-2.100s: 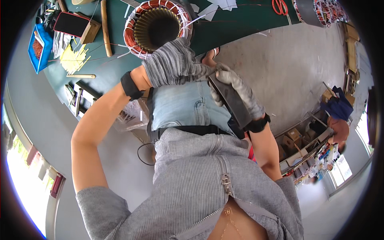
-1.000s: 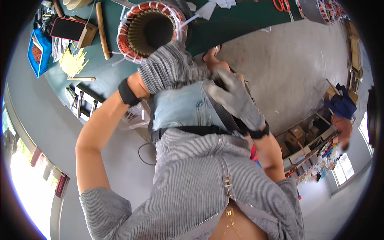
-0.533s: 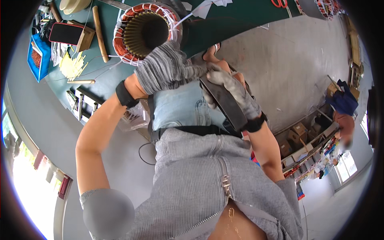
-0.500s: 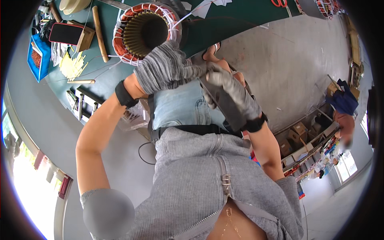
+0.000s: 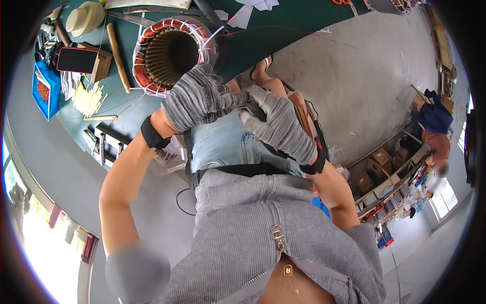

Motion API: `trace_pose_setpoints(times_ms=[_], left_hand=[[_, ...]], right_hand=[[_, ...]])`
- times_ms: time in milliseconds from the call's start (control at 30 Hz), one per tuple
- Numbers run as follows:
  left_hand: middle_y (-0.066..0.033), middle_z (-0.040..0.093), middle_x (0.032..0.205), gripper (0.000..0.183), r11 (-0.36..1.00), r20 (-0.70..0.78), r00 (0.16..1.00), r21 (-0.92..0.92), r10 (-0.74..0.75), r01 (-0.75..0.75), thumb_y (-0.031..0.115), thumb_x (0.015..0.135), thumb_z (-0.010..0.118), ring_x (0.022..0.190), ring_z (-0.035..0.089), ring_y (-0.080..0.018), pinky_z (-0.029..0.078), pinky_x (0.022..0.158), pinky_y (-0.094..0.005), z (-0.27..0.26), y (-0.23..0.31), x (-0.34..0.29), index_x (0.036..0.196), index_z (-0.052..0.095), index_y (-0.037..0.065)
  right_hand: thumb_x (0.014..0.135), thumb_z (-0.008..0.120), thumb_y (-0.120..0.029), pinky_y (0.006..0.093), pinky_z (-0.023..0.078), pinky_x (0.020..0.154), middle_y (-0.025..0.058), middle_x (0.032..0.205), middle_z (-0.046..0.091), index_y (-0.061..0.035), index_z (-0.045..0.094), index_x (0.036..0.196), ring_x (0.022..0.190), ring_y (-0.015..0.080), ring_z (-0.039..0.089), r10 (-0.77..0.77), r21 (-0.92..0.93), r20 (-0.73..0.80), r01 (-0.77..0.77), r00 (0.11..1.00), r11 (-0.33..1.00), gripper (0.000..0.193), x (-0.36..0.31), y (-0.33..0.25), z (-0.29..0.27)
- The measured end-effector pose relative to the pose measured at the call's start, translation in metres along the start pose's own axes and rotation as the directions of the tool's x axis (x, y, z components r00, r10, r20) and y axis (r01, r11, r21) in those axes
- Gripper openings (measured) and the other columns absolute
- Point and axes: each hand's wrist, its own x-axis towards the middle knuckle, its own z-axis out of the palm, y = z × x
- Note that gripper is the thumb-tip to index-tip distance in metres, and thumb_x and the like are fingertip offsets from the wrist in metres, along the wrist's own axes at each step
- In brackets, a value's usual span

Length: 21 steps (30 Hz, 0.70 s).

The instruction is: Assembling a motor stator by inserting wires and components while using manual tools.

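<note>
A motor stator (image 5: 212, 53) with copper windings laced in white stands on the green bench in front of me. My left hand (image 5: 200, 101), in a striped grey knitted glove, is beside its near rim with the fingers closed; what they pinch is hidden. Its fingertips meet those of my right hand (image 5: 281, 124), gloved alike. My right hand is closed around a dark flat tool (image 5: 254, 110). Most of that tool is under the palm, so I cannot tell its kind. A white sleeved lead (image 5: 215, 33) rises from the stator's right side.
On the bench (image 5: 248, 50) lie a wooden stick (image 5: 116, 58), a phone (image 5: 77, 60) against a wooden block (image 5: 101, 66), yellow strips (image 5: 87, 99) and a blue tray (image 5: 45, 93). Another stator (image 5: 390, 5) is at the far right. Beyond the floor, a shelf (image 5: 374, 190) holds boxes.
My right hand has turned over the dark tool, covering most of it, and its fingertips have closed against my left hand's. The stator sits a little farther left and lower in view.
</note>
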Motion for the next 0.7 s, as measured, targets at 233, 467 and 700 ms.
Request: trace_pose_setpoints(times_ms=[233, 467, 700], left_hand=[[-0.0027, 0.065, 0.078, 0.021, 0.997, 0.026, 1.0, 0.071, -0.011, 0.01, 0.016, 0.08, 0.058, 0.064, 0.058, -0.0217, 0.044, 0.064, -0.0364, 0.002, 0.0, -0.002, 0.099, 0.067, 0.018], [-0.002, 0.064, 0.077, 0.019, 0.998, 0.072, 0.996, 0.053, -0.047, 0.043, 0.019, 0.081, 0.059, 0.061, 0.058, -0.0213, 0.042, 0.055, -0.0355, 0.004, -0.002, 0.001, 0.098, 0.068, 0.019], [-0.0028, 0.057, 0.066, 0.028, 0.995, -0.009, 0.996, 0.046, -0.09, 0.09, 0.018, 0.076, 0.06, 0.055, 0.053, -0.0229, 0.043, 0.056, -0.0365, 0.015, -0.004, -0.004, 0.103, 0.066, 0.018]], right_hand=[[0.089, 0.055, -0.03, 0.0254, 0.044, 0.062, 0.0023, 0.071, 0.056, -0.0061, 0.054, 0.086, 0.066, 0.0119, 0.055, 0.308, 0.652, 0.372, -0.483, 0.876, 0.585, 0.024, -0.006, 0.0, -0.014], [0.092, 0.05, -0.043, 0.0231, 0.044, 0.05, 0.0031, 0.067, 0.049, -0.0027, 0.057, 0.087, 0.054, 0.0099, 0.046, 0.324, 0.727, 0.66, -0.685, 0.678, -0.048, 0.041, -0.015, 0.01, -0.014], [0.093, 0.048, -0.041, 0.0234, 0.039, 0.051, 0.0037, 0.067, 0.052, -0.004, 0.052, 0.087, 0.055, 0.0106, 0.049, 0.333, 0.694, 0.668, -0.719, 0.665, 0.043, 0.038, -0.033, 0.024, -0.022]])
